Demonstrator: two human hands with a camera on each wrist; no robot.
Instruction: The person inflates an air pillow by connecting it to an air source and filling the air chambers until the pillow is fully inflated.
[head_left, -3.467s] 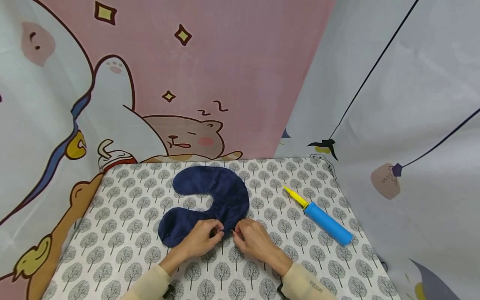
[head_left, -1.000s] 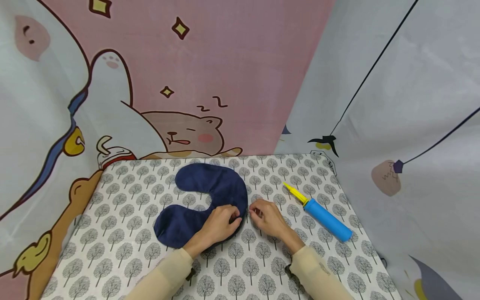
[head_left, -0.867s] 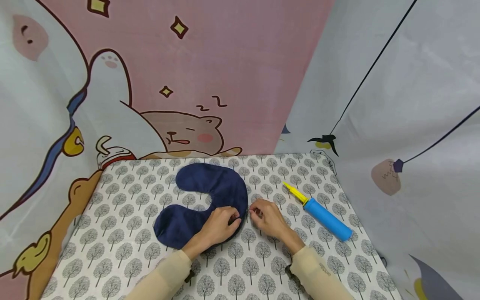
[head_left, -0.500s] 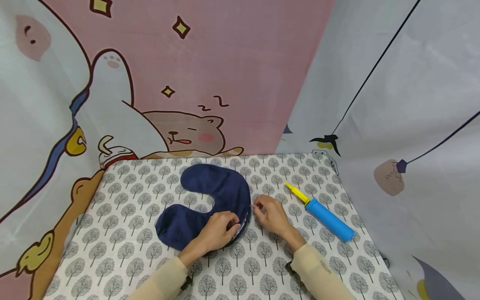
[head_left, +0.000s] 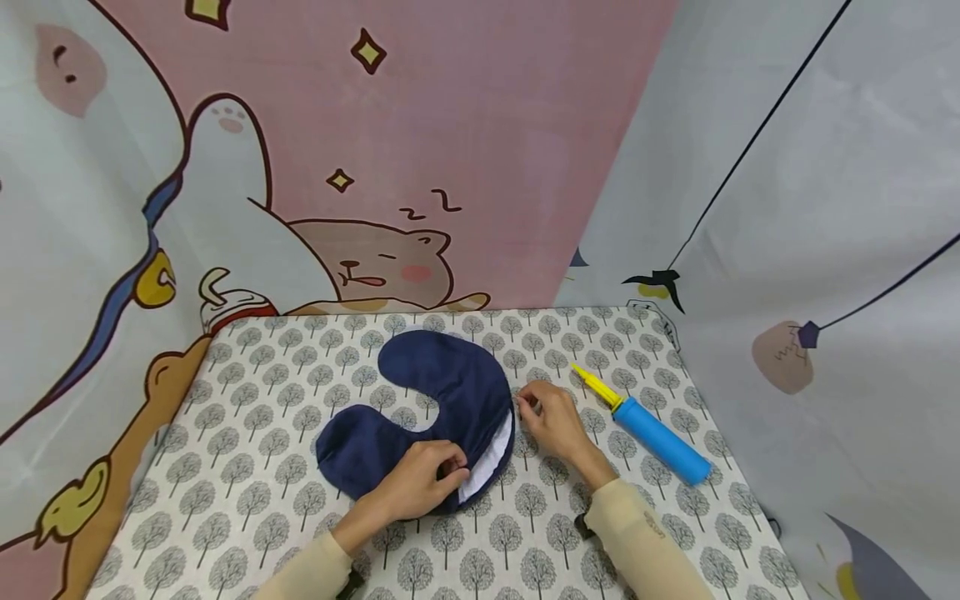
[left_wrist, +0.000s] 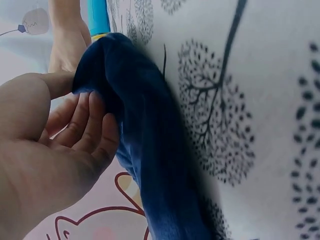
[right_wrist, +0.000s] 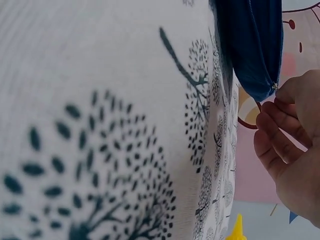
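Observation:
A navy U-shaped neck pillow (head_left: pixel 468 379) lies flat on the table, its opening facing left. Along its lower right edge the zipper gapes, showing white material (head_left: pixel 487 461) inside. My left hand (head_left: pixel 420 482) pinches the fabric beside this gap; the left wrist view shows the navy cloth (left_wrist: pixel 145 110) between thumb and fingers. At the pillow's right edge, my right hand (head_left: pixel 557 423) pinches the small metal zipper pull (right_wrist: pixel 274 86) between thumb and forefinger. The fingertips partly hide the pull.
A blue hand pump (head_left: pixel 662 440) with a yellow nozzle (head_left: pixel 595 385) lies to the right of my right hand. The table wears a white tree-print cloth (head_left: pixel 247 433). Printed curtains (head_left: pixel 510 150) hang behind it and at the sides.
My right hand has gone from the pillow's bottom edge up along its right side. The zipper seam has opened wide, exposing white. My left hand has shifted slightly left and down lately.

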